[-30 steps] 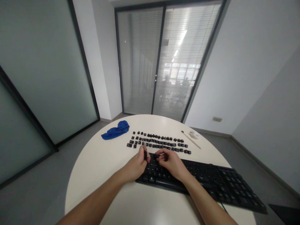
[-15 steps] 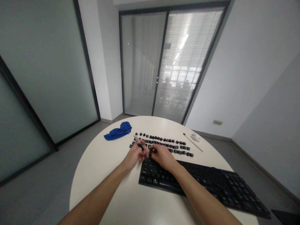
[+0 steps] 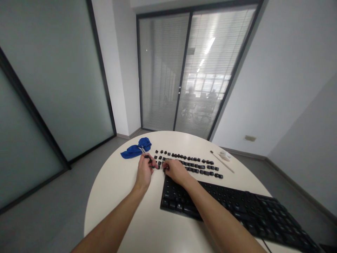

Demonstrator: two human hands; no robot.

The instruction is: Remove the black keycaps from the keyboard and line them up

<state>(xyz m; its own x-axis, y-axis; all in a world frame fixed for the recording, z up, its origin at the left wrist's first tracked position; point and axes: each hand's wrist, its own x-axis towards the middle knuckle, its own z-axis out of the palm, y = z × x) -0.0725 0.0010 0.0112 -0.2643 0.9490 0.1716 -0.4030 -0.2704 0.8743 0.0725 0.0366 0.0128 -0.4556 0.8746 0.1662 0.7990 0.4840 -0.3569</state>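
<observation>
A black keyboard (image 3: 237, 207) lies across the round white table (image 3: 116, 196). Beyond it, several loose black keycaps (image 3: 195, 164) lie in rows. My left hand (image 3: 144, 169) is closed on a small metal keycap puller (image 3: 144, 153) that sticks up towards the blue cloth. My right hand (image 3: 175, 171) is pinched at the near left end of the keycap rows, just past the keyboard's far edge. What its fingers hold is too small to make out.
A crumpled blue cloth (image 3: 136, 149) lies at the table's far left. A thin stick-like tool (image 3: 222, 161) and a small white object (image 3: 225, 154) lie at the far right. Glass doors with blinds stand behind the table.
Both hands have moved away from the keyboard's top left keys, forward and left to the rows of loose keycaps. The puller in my left hand has gone with them.
</observation>
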